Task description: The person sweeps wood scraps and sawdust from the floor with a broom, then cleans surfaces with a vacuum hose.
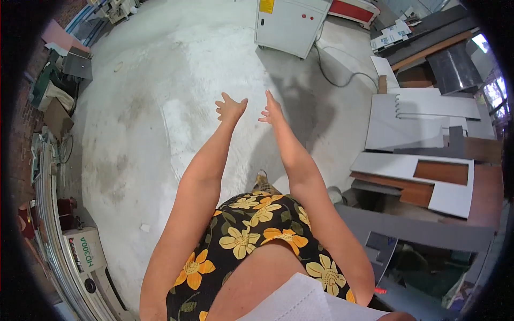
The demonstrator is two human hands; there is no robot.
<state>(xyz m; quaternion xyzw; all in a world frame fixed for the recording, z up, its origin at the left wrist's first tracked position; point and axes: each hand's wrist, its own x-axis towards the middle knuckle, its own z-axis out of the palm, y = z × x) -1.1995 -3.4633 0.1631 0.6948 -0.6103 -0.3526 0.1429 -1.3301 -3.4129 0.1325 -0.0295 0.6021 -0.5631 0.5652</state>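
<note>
Both of my arms stretch forward over the pale concrete floor [139,134]. My left hand [230,108] is open, its fingers spread, with nothing in it. A short gap to its right, my right hand [272,111] is also open and holds nothing, its fingers apart. Neither hand touches any object. Beneath my arms shows a black top with yellow and orange flowers [235,241], and one shoe [261,177] is visible on the floor below.
Ahead stands a grey metal cabinet [289,29] with a cable [342,84] trailing right across the floor. Cut boards and panels [417,128] are piled along the right. Long metal profiles [51,214] and a box marked HD300A [85,249] line the left.
</note>
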